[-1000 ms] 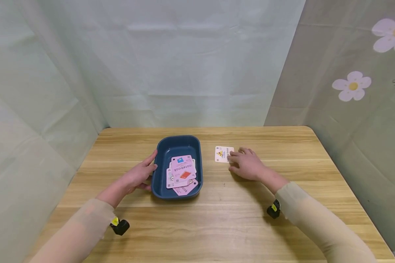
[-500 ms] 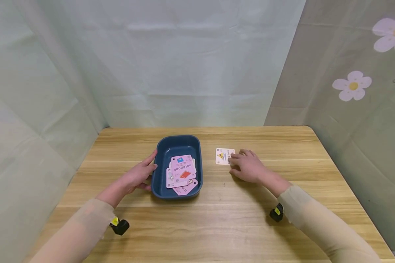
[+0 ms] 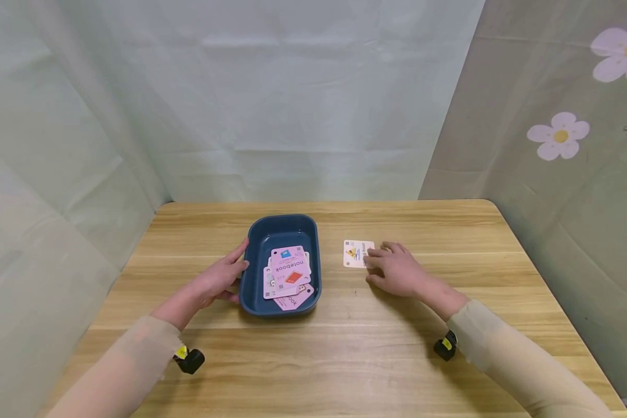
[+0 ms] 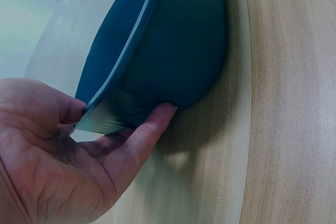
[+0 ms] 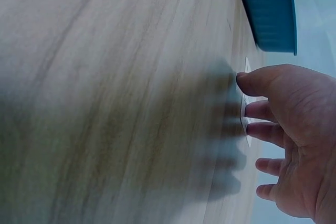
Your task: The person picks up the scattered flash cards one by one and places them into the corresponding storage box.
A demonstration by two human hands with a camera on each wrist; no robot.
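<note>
My left hand (image 3: 222,278) holds the left side of a dark blue plastic tub (image 3: 279,223), thumb at the rim (image 4: 123,59) and other fingers against the outer wall. Inside the tub lie several pink and white flashcards (image 3: 289,267), the top one printed "notebook". To the right, a white flashcard (image 3: 354,254) with a yellow and blue boat picture lies flat on the table. My right hand (image 3: 397,270) rests its fingertips on this card's right edge, hiding part of the printed word. In the right wrist view the fingers (image 5: 265,132) are extended, with the thumb beside the card.
The wood-grain table (image 3: 313,371) has a pale cloth backdrop (image 3: 292,104) behind it and hanging cloth at both sides. Black wrist cameras (image 3: 190,361) hang beneath both sleeves. The tub stands left of the boat card with a short gap between them.
My right hand and the boat card under its fingertips have slid slightly toward me and a little right. The left hand and tub have stayed in place.
</note>
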